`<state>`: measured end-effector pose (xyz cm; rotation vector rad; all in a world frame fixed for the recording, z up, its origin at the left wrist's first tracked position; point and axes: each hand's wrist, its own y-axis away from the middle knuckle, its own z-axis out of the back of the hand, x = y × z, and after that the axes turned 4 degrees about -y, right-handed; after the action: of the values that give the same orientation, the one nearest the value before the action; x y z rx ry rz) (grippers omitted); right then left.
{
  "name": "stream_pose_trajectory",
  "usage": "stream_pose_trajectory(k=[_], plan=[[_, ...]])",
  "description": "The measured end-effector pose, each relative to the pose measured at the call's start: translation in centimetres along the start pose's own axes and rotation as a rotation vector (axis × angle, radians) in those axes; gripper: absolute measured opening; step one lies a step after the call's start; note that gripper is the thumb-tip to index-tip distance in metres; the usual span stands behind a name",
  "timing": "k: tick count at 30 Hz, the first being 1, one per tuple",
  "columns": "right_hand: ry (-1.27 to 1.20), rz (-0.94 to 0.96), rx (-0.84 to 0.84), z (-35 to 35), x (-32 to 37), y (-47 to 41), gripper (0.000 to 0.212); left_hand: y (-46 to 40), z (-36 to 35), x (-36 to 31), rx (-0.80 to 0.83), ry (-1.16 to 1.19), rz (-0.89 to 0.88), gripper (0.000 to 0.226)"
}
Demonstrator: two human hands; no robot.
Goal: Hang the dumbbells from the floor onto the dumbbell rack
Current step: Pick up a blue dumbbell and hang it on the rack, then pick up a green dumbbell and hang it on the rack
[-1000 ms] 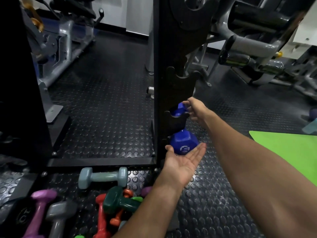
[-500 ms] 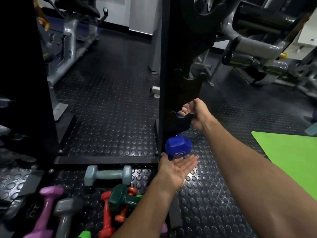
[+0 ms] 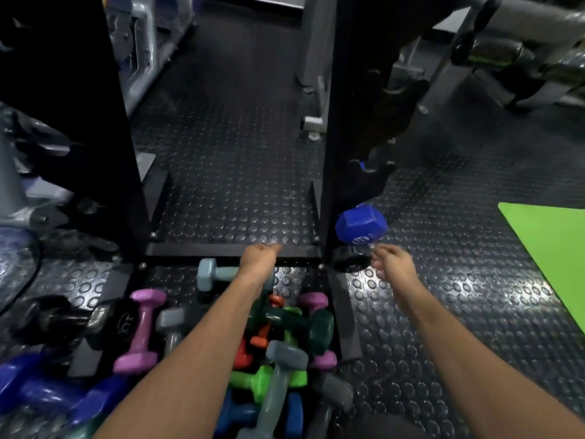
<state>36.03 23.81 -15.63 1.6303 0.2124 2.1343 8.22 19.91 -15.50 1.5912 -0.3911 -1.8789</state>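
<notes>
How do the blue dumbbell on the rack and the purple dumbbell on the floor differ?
The blue dumbbell hangs from the rack, clear of the floor; the purple dumbbell lies flat on the floor. The blue one hangs alone, while the purple one lies among other loose dumbbells. Neither hand holds either.

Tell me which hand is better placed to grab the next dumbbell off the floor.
Left, probably. The left hand hovers above the light blue dumbbell and the floor pile, while the right hand is off beside the hung blue dumbbell.
</notes>
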Motion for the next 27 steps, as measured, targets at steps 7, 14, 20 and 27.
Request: stream_pose_trajectory(k=[7,14,20,27], plan=[[0.101,-0.056,-0.069,-2.5,-4.9,3.5,0.018,-0.8,1.9,2.6,-0.022,-0.238,-0.002,0.032],[0.343,-0.275,0.46,-3.9,-5.9,9.8,0.036,-0.7,2.6,5.7,0.01,-0.508,0.057,0.034],[0.368,-0.212,0.517,-5.0,-6.3,11.1,0.035,-0.7,2.0,7.1,0.037,-0.805,0.056,0.067],[0.425,-0.116,0.349,-5.7,-8.1,11.0,0.062,1.0,2.2,7.3,-0.04,-0.76,-0.055,0.044]])
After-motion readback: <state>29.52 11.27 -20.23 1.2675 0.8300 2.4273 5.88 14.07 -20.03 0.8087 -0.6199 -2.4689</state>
